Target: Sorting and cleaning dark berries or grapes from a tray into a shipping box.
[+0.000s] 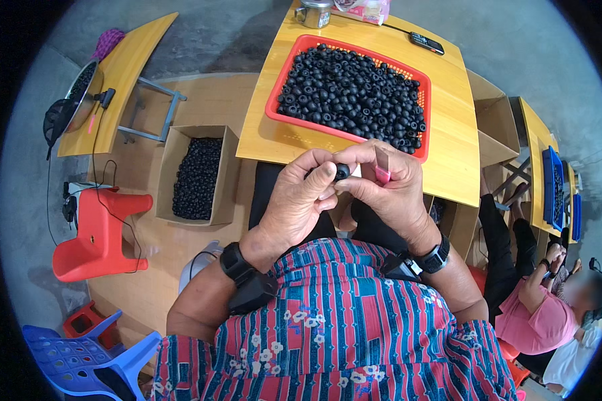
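Left hand (299, 190) pinches a black ring (342, 172); right hand (391, 187) — fingers bent, gripping a pink tool (382, 175) — meets it on the right. Red basket (308, 124) stands on the far side.

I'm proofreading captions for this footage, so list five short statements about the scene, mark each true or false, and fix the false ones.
1. The left hand holds a small black part. True.
2. The basket on the table in front of the person is blue. False: the basket on that table is red.
3. A cardboard box holding black pieces stands on the floor to the left. True.
4. A metal cup stands inside the basket. False: the metal cup is on the table, beyond the basket.
5. The right hand holds a pink item. True.
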Demonstrator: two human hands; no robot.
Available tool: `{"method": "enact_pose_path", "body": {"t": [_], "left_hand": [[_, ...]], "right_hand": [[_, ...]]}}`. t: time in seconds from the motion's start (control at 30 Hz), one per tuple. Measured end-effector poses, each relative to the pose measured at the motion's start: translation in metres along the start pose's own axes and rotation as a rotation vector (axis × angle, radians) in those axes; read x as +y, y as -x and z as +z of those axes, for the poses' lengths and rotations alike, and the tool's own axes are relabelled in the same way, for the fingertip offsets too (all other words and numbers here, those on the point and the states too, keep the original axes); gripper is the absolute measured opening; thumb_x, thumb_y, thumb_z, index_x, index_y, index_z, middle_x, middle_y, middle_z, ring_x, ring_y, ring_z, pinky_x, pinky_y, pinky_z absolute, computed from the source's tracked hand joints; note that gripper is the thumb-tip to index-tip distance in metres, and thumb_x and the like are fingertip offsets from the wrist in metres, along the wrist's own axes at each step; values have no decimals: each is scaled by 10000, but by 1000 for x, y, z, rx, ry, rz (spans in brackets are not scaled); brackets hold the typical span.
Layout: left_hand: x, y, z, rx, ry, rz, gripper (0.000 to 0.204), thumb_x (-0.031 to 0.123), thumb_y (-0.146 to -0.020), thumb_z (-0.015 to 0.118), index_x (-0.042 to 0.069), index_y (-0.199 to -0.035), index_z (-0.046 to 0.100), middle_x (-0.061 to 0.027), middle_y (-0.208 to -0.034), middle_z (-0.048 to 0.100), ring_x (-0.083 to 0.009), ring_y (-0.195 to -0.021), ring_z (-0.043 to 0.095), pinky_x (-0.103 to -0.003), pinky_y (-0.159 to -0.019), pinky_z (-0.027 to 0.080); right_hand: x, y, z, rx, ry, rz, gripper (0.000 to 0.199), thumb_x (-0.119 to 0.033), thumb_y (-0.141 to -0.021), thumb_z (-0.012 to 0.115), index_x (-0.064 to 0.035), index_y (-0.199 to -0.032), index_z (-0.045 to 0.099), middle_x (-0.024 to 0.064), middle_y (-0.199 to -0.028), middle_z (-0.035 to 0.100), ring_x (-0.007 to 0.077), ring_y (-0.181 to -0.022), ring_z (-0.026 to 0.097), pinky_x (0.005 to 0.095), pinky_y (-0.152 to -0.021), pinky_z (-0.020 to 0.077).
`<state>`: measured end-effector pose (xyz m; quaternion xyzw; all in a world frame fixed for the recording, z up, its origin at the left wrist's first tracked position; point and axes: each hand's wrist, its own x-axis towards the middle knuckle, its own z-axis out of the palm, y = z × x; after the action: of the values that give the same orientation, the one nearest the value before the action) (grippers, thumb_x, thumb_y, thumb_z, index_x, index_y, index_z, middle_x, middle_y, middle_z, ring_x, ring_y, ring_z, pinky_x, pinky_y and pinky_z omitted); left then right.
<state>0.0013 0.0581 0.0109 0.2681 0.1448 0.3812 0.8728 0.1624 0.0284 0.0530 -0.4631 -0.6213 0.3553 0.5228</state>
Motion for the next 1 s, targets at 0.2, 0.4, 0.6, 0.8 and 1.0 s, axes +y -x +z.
{"method": "enact_pose_path", "body": {"t": [0.2, 0.4, 0.6, 0.8, 1.0], "left_hand": [[-1, 5, -4, -19, -90, 19, 233, 233, -907, 623, 92, -1087, 579, -58, -1078, 614, -18, -767, 499, -152, -582, 373], [7, 6, -3, -80, -119, -21, 230, 159, -917, 604, 71, -1128, 578, -77, -1125, 614, -21, -794, 516, -161, -575, 373], [10, 6, -2, -100, -46, -73, 238, 145, -922, 593, 63, -1145, 572, -73, -1132, 611, -18, -790, 515, -156, -569, 366], [6, 4, -3, -85, 3, -69, 243, 150, -925, 589, 68, -1153, 570, -56, -1107, 616, -18, -790, 518, -155, -568, 368], [2, 5, -6, -58, 37, -36, 236, 162, -922, 596, 84, -1143, 577, -31, -1060, 618, -24, -819, 538, -152, -565, 361]], "right_hand": [[1, 2, 0, -1, 19, -48, 295, -30, -676, 780, -63, -956, 697, 29, -779, 599, 122, -740, 582, 249, -687, 474], [2, 2, -1, 9, 47, -106, 283, -24, -657, 793, -68, -914, 683, 11, -759, 579, 118, -715, 567, 247, -655, 468], [1, 2, -1, 11, 29, -85, 277, -15, -645, 792, -71, -895, 686, 9, -758, 579, 108, -719, 563, 243, -650, 462], [4, 4, -4, 19, -9, -37, 291, -9, -655, 771, -74, -930, 706, 17, -761, 594, 110, -714, 576, 239, -640, 463], [2, 3, -3, 69, 257, -295, 341, -24, -659, 750, -79, -993, 712, 57, -785, 638, 175, -718, 627, 254, -636, 490]]}}
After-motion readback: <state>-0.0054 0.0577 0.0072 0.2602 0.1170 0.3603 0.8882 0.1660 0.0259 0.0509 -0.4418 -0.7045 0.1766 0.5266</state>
